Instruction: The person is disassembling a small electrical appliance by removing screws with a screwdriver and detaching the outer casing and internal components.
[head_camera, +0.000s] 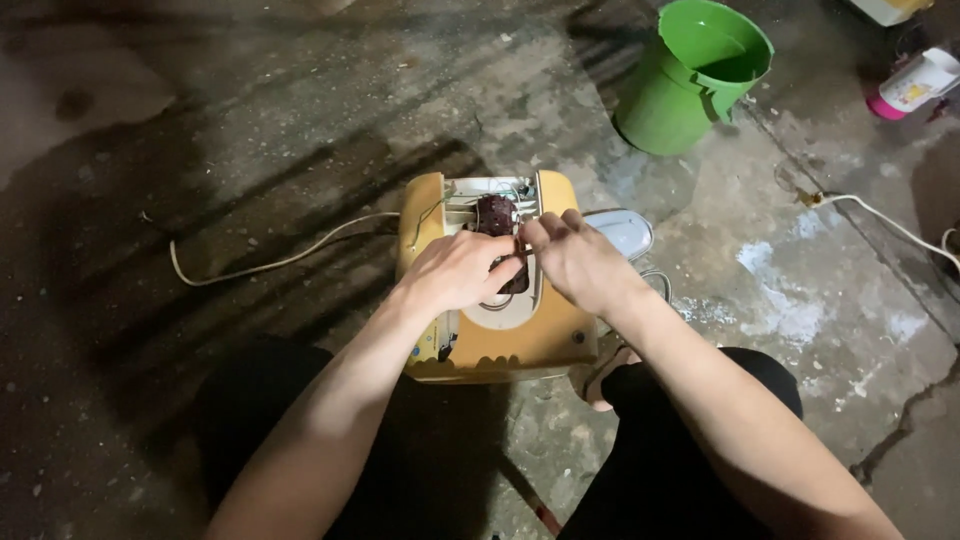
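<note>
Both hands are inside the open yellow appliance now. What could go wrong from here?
The cord still trails from the yellow appliance; whether it is plugged in cannot be seen, so shock is possible. The left hand and right hand crowd the dark motor and could snag thin wires.

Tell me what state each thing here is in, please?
Yellow appliance: lying opened, motor exposed.
Left hand: resting on the appliance.
Right hand: pinching something thin at the motor.
Green bucket: upright, open.
White cord: loose on floor.
</note>
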